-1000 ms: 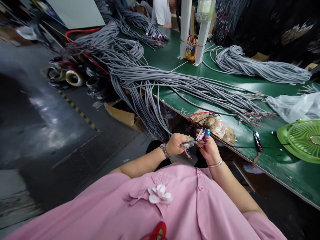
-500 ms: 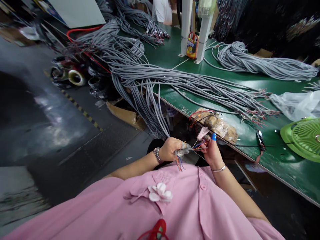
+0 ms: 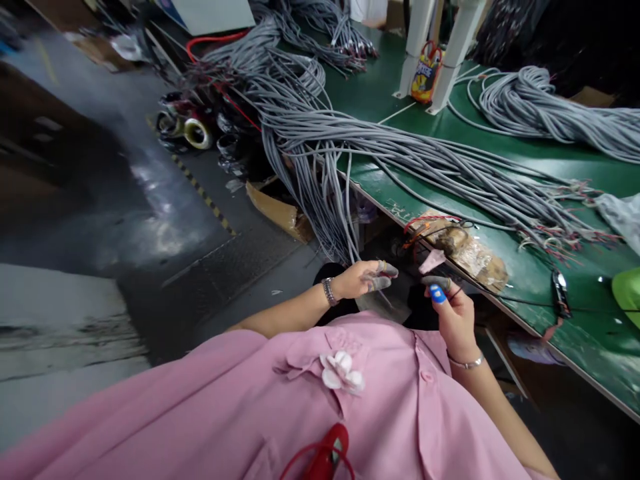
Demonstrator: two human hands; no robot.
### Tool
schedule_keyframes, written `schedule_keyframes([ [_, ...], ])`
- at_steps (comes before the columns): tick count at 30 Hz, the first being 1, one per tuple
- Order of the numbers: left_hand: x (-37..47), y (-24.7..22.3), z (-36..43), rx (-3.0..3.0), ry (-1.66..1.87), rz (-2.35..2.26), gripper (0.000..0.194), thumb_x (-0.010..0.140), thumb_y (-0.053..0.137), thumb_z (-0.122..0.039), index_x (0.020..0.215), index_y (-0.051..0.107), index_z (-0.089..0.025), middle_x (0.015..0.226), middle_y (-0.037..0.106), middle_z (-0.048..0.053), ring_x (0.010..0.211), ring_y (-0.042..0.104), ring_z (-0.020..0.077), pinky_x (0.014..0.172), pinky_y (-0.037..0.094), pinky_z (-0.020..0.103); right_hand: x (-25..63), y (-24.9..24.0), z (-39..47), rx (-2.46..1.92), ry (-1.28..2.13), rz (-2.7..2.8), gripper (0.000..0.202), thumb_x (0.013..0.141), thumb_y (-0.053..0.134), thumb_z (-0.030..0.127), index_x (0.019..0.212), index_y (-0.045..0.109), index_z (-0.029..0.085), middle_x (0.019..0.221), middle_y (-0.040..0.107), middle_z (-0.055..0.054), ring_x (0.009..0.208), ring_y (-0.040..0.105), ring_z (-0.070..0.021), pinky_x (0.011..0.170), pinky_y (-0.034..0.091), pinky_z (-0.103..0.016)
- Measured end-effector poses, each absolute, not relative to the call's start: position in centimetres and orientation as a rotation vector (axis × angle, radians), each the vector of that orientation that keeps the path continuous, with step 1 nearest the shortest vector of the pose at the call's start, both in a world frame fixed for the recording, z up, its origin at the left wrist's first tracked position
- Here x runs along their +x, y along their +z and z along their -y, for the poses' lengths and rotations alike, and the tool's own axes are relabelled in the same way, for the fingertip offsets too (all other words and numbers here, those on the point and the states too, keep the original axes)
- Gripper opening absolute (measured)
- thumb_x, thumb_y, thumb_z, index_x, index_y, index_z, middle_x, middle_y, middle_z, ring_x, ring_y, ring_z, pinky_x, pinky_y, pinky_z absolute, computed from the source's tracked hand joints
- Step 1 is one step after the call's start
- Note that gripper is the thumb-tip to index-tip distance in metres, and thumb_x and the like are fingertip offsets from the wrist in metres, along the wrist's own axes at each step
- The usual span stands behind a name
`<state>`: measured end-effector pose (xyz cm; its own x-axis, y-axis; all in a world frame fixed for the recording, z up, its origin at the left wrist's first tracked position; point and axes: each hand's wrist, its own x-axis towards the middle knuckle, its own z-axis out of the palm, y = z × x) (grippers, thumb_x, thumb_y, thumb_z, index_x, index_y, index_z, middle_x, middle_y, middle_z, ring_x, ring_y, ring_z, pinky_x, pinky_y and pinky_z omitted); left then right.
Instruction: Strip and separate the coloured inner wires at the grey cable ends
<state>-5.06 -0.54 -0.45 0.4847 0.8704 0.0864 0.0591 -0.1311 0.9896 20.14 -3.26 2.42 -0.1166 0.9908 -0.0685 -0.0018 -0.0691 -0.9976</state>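
Grey coverings wrap the fingertips of my left hand (image 3: 361, 279), which is held above my lap. Its fingers point right and are slightly apart, with no cable seen between them; a faint purple strand shows just below. To the right, my right hand (image 3: 456, 317) has a blue cover on the thumb and a grey one on the index finger. Those two fingers are pressed together, and what they may hold is too small to make out. Long grey cables (image 3: 400, 143) lie across the green table (image 3: 505, 170), and some hang over its edge near my left hand.
A taped brown block (image 3: 477, 261) with red and black wires sits at the table edge. Cutters (image 3: 561, 293) and a green fan (image 3: 627, 297) are to the right. Another cable coil (image 3: 545, 110) lies behind. Wire spools (image 3: 197, 133) and torn cardboard (image 3: 277, 210) are on the floor.
The stripped cable with orange and blue wires is gone from between my hands. My hands have moved apart and left fingers have loosened. The view has shifted, moving the table rightward.
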Motion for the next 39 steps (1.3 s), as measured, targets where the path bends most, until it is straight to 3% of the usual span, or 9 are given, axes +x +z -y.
schedule_keyframes([
  [3,-4.3,0.7,0.3,1.445,0.799,-0.82,0.052,0.08,0.074,-0.041,0.119,0.061,-0.009,0.109,0.07,0.015,0.079,0.068,0.0144,0.071,0.056,0.027,19.2,3.1,4.2,-1.148,1.118,1.59,0.018,0.085,0.068,0.034,0.101,0.074,0.028,0.094,0.069,-0.006,0.083,0.058,-0.0228,0.076,0.05,-0.037],
  [8,-2.1,2.6,0.7,1.615,0.737,-0.849,0.046,0.076,0.076,-0.027,0.117,0.061,-0.011,0.096,0.071,0.007,0.076,0.065,0.0134,0.069,0.053,0.024,17.4,4.1,4.8,-1.134,0.913,1.802,0.044,0.077,0.076,0.027,0.119,0.066,0.03,0.088,0.063,-0.004,0.069,0.052,-0.0189,0.066,0.047,-0.033],
  [11,-1.1,2.9,1.0,1.804,0.736,-0.886,0.038,0.074,0.074,-0.022,0.109,0.064,-0.012,0.095,0.07,0.005,0.082,0.065,0.0167,0.074,0.052,0.027,16.9,4.4,4.6,-1.06,0.86,1.887,0.028,0.08,0.071,0.024,0.108,0.068,0.028,0.095,0.064,-0.005,0.08,0.057,-0.0212,0.073,0.048,-0.035],
  [14,-1.1,2.6,1.2,1.902,0.77,-0.916,0.046,0.073,0.07,-0.017,0.118,0.061,-0.013,0.097,0.069,0.005,0.08,0.064,0.0158,0.073,0.052,0.026,17.2,4.4,4.7,-1.045,0.867,1.883,0.009,0.086,0.064,0.022,0.093,0.069,0.026,0.092,0.064,-0.006,0.081,0.059,-0.0213,0.073,0.047,-0.034],
  [19,-2.9,2.1,1.7,2.074,0.894,-0.943,0.025,0.089,0.061,-0.033,0.107,0.066,-0.016,0.096,0.071,0.007,0.087,0.066,0.0169,0.081,0.051,0.026,18.4,3.4,4.9,-1.156,0.901,1.57,0.006,0.086,0.068,0.026,0.091,0.071,0.026,0.086,0.067,-0.004,0.078,0.06,-0.0203,0.074,0.048,-0.034],
  [22,-3.5,2.1,2.0,2.164,0.83,-0.975,0.031,0.094,0.053,-0.044,0.095,0.068,-0.017,0.083,0.069,0.005,0.076,0.064,0.0142,0.071,0.047,0.023,18.7,2.7,4.6,-1.202,1.005,1.441,0.007,0.082,0.072,0.029,0.088,0.074,0.025,0.084,0.07,-0.004,0.078,0.061,-0.0215,0.074,0.05,-0.034],
  [27,-3.7,2.4,2.1,1.975,0.866,-1.068,0.038,0.098,0.045,-0.046,0.088,0.065,-0.015,0.076,0.063,0.002,0.066,0.055,0.0107,0.064,0.043,0.021,19.1,1.7,4.0,-1.221,1.214,1.305,0.01,0.078,0.076,0.033,0.082,0.075,0.024,0.076,0.069,-0.002,0.068,0.057,-0.0171,0.068,0.048,-0.031],
  [32,-3.8,2.5,1.8,1.776,0.907,-1.097,0.041,0.096,0.048,-0.049,0.086,0.065,-0.013,0.066,0.054,-0.001,0.06,0.045,0.0087,0.059,0.04,0.02,19.5,1.5,3.8,-1.241,1.275,1.241,0.016,0.078,0.075,0.038,0.08,0.073,0.022,0.071,0.066,0.0,0.063,0.052,-0.0136,0.062,0.046,-0.027],
  [39,-4.1,2.0,1.9,1.544,0.962,-1.06,0.043,0.093,0.052,-0.052,0.089,0.066,-0.011,0.062,0.051,-0.002,0.053,0.039,0.006,0.052,0.035,0.018,19.1,1.7,3.6,-1.222,1.311,1.257,0.025,0.082,0.07,0.047,0.087,0.074,0.023,0.069,0.064,-0.003,0.062,0.055,-0.0164,0.051,0.043,-0.026],
])
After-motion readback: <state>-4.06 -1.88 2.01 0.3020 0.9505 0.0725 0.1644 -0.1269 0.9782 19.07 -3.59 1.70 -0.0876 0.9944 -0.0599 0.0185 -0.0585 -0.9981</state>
